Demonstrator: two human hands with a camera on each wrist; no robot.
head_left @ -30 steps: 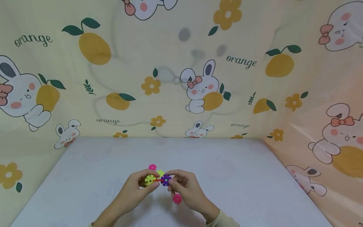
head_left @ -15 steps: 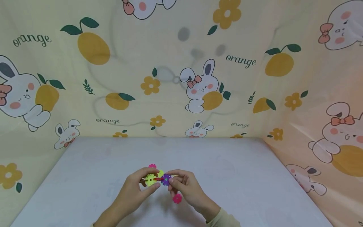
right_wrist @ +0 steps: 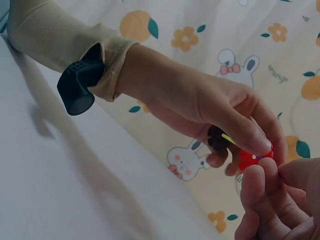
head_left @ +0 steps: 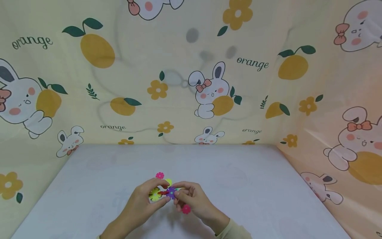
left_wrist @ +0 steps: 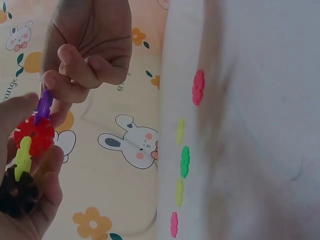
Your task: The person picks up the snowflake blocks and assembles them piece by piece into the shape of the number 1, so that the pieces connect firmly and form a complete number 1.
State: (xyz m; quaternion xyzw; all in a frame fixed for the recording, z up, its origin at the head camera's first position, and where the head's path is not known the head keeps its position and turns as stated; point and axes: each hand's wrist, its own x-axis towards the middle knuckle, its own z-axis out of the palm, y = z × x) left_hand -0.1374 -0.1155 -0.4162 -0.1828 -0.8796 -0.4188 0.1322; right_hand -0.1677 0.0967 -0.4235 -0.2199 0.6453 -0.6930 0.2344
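Note:
My hands hold a short chain of notched plastic discs, joined edge to edge, above the table. In the left wrist view a black disc (left_wrist: 18, 192), a yellow disc (left_wrist: 23, 159), a red disc (left_wrist: 35, 135) and a purple disc (left_wrist: 44, 106) follow one another. My left hand (head_left: 142, 198) grips the chain, thumb and fingers around the red part. From the other side, my right hand (head_left: 198, 200) pinches the purple disc by its edge between thumb and forefinger, its other fingers curled. In the right wrist view fingers hide most of the purple disc.
Loose discs lie in a row on the white table (head_left: 253, 186): a pink disc (left_wrist: 198, 87), a yellow disc (left_wrist: 180, 131), a green disc (left_wrist: 185, 162), another yellow disc (left_wrist: 179, 192) and another pink disc (left_wrist: 174, 225). A printed rabbit-and-orange cloth (head_left: 176, 109) hangs behind.
Both hands have shifted the chain slightly left and toward me, and its yellow and purple discs have turned a little. The loose discs stay where they were.

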